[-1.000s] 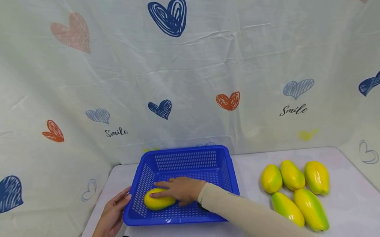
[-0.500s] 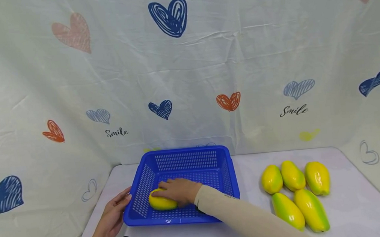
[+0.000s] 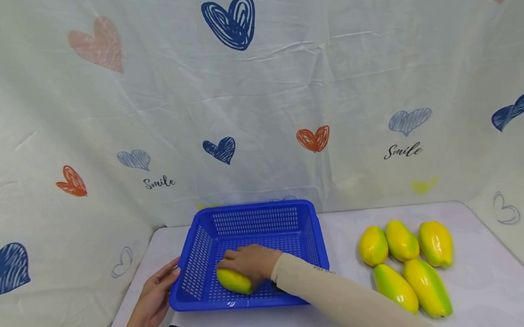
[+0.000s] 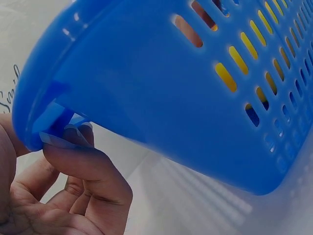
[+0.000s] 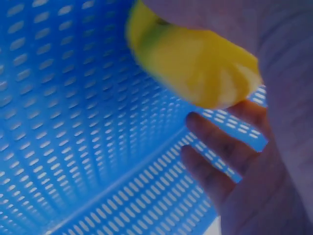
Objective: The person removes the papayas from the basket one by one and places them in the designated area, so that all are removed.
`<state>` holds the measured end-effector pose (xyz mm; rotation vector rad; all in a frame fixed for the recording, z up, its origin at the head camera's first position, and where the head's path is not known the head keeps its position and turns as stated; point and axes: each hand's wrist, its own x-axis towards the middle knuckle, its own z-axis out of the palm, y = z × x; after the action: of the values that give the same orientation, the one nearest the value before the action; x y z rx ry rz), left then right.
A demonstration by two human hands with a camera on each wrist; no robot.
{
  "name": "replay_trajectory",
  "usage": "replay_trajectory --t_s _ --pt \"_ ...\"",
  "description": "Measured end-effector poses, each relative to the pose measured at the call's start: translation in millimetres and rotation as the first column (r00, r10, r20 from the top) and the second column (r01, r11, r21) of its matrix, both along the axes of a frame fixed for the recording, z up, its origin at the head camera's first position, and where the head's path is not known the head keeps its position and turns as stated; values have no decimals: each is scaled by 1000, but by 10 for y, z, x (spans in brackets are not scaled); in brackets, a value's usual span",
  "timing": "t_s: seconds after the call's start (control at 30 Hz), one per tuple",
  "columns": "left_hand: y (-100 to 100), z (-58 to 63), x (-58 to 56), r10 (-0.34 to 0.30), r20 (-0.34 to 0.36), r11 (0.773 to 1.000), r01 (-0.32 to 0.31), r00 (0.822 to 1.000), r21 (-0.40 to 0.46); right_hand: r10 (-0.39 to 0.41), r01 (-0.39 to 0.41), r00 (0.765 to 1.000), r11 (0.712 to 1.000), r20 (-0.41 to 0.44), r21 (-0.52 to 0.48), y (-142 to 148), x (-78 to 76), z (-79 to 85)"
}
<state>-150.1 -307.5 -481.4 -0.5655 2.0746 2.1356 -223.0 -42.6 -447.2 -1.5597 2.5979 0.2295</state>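
A blue plastic basket (image 3: pixel 251 302) with slotted walls stands on the table. My left hand (image 3: pixel 151 301) pinches its rim at the left side; the left wrist view shows the thumb (image 4: pixel 78 155) under the rim's edge. Inside the basket, my right hand (image 3: pixel 253 264) grips a yellow papaya (image 3: pixel 233 281) with a green patch. The hand covers the upper right of that fruit in the head view. From the right wrist, the papaya (image 5: pixel 205 68) is held close over the basket floor, some fingers (image 5: pixel 220 137) spread below it.
Several more yellow-green papayas (image 3: pixel 427 288) lie grouped on the white table (image 3: pixel 342 229), right of the basket. My right forearm (image 3: pixel 339 294) crosses the basket's front right corner. Behind the table hangs a pale curtain (image 3: pixel 260 91) printed with hearts.
The papaya has shifted right and slightly toward the front inside the basket, turning as it went. My right fingers have closed further round it. The left hand stays at the rim.
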Motion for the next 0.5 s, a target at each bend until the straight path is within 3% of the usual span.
replay_trajectory --t_s 0.5 --pt "1 -2 -12 5 8 1000 -5 1000 14 0 0 1000 1000 4 13 226 -6 -6"
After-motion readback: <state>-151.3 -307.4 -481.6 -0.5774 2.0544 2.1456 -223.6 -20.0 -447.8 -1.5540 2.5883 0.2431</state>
